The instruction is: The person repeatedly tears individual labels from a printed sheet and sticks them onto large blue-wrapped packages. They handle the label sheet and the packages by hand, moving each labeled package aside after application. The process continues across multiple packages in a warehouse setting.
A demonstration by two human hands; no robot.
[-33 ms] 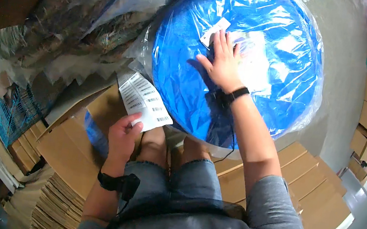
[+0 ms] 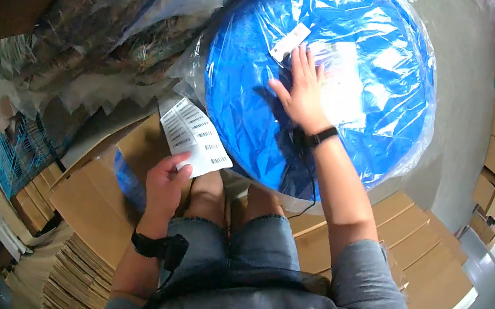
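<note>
My left hand [image 2: 165, 181] pinches the lower edge of a white sheet of barcode labels [image 2: 193, 134] between thumb and fingers. In front of me lies a large round blue item [image 2: 247, 115] wrapped in clear plastic. My right hand [image 2: 304, 92] rests on top of it, fingers stretched out and thumb apart. A small white label [image 2: 290, 42] is on the wrap just beyond its fingertips. Beside that hand, a larger pale printed sheet [image 2: 345, 86] shows through the glare, partly covered by the hand.
Plastic-wrapped bundles [image 2: 129, 36] are piled at the far left. Cardboard boxes [image 2: 91, 207] stand by my left arm, with more cartons [image 2: 415, 248] to my right. A stack of flat cardboard [image 2: 76, 280] is at the lower left. Grey floor [image 2: 459, 105] extends at the right.
My right hand has slid slightly right and toward me over the plastic, uncovering more of the small white label. My left hand and the label sheet have stayed in place.
</note>
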